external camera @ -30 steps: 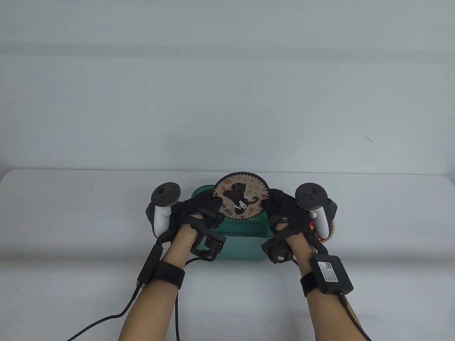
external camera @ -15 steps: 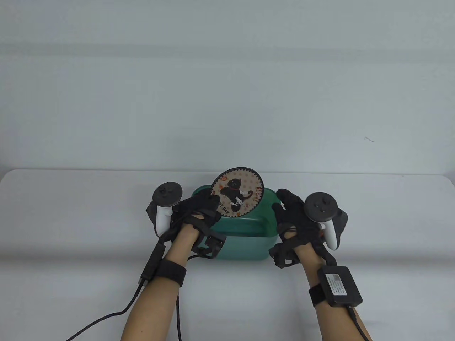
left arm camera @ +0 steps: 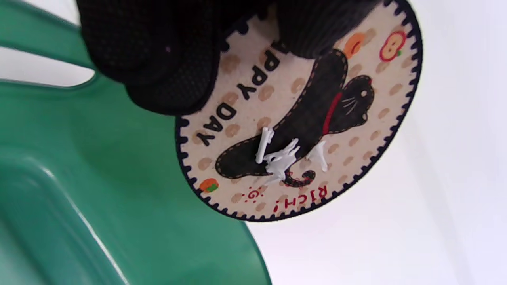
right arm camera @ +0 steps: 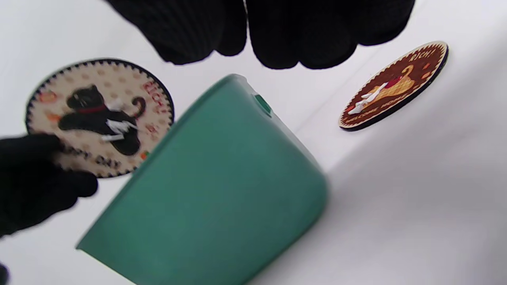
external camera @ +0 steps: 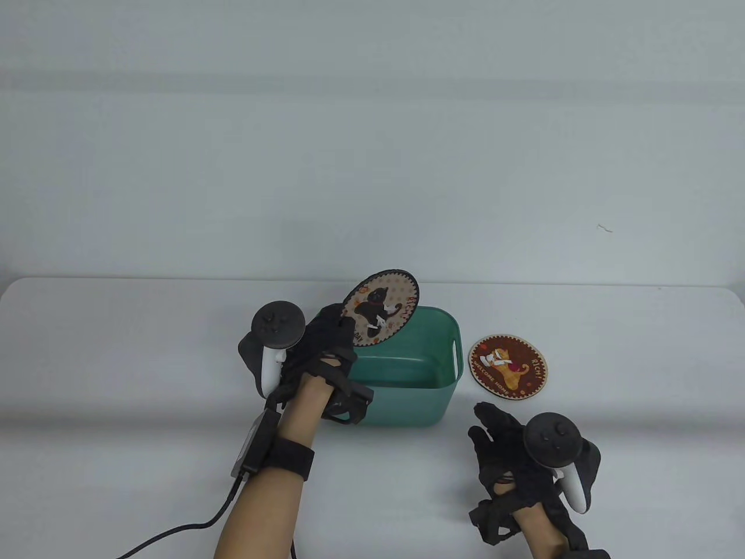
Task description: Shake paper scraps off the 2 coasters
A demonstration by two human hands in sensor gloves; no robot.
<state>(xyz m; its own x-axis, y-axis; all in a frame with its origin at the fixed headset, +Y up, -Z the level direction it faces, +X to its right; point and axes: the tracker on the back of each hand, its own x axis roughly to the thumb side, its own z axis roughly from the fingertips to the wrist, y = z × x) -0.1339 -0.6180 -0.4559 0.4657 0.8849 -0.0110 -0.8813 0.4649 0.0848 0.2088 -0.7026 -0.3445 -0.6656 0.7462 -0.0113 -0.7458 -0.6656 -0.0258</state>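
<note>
My left hand [external camera: 329, 340] pinches the near edge of a cream coaster with a black cat [external camera: 381, 306] and holds it tilted over the far left corner of the green bin [external camera: 430, 402]. White paper scraps [left arm camera: 279, 156] still cling to the cat picture. A brown coaster with an orange cat [external camera: 508, 365] lies flat on the table right of the bin, with white scraps [right arm camera: 368, 99] on it. My right hand [external camera: 495, 439] hovers open near the table's front edge, below the brown coaster, holding nothing.
The green bin's inside [left arm camera: 47, 206] looks bare where it shows. A white table [external camera: 145, 361] spreads to both sides, its far edge just behind the bin. A black cable [external camera: 169, 527] trails from my left wrist to the front edge.
My right hand let go of the cream coaster and drew back toward the front right, uncovering the brown coaster. My left hand alone now holds the cream coaster, shifted left and tilted more.
</note>
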